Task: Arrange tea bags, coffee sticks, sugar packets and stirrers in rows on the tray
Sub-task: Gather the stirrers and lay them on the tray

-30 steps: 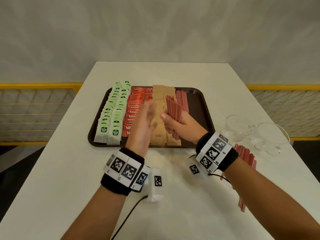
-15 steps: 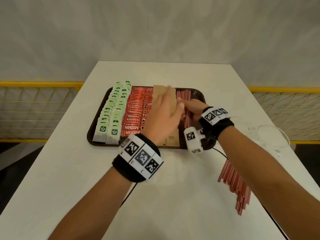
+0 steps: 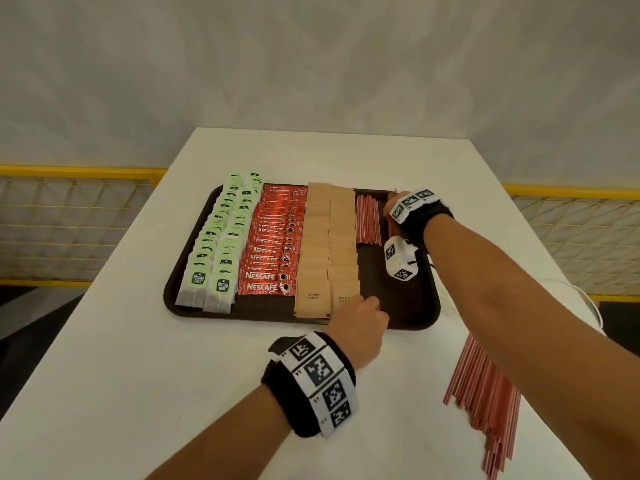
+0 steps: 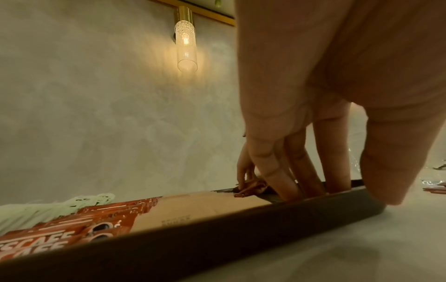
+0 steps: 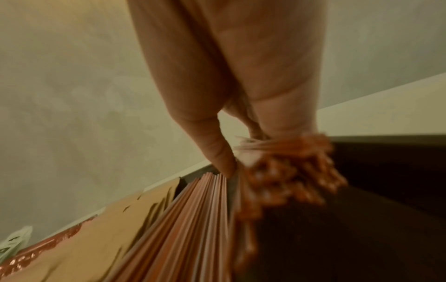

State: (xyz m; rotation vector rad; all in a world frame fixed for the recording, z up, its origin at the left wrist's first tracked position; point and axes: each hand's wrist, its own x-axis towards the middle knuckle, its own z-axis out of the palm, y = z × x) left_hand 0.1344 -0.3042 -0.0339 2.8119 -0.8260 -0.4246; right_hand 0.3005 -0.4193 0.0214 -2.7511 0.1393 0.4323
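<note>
Gripping a blurred bundle of red stirrers (image 5: pixel 284 171), the right hand (image 3: pixel 394 206) is reaching upper right of the brown tray (image 3: pixel 408 306); left hand (image 3: pixel 360 320), fingers straight, is touching the tray's near rim.

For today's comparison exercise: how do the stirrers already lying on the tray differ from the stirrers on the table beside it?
The stirrers on the tray lie parallel in a tidy row beside the sugar packets; the stirrers on the table are a loose, fanned heap. The tray row looks the smaller group. The right hand grips a further bundle next to the tray row; no hand touches the table heap. Both groups are thin reddish sticks.
</note>
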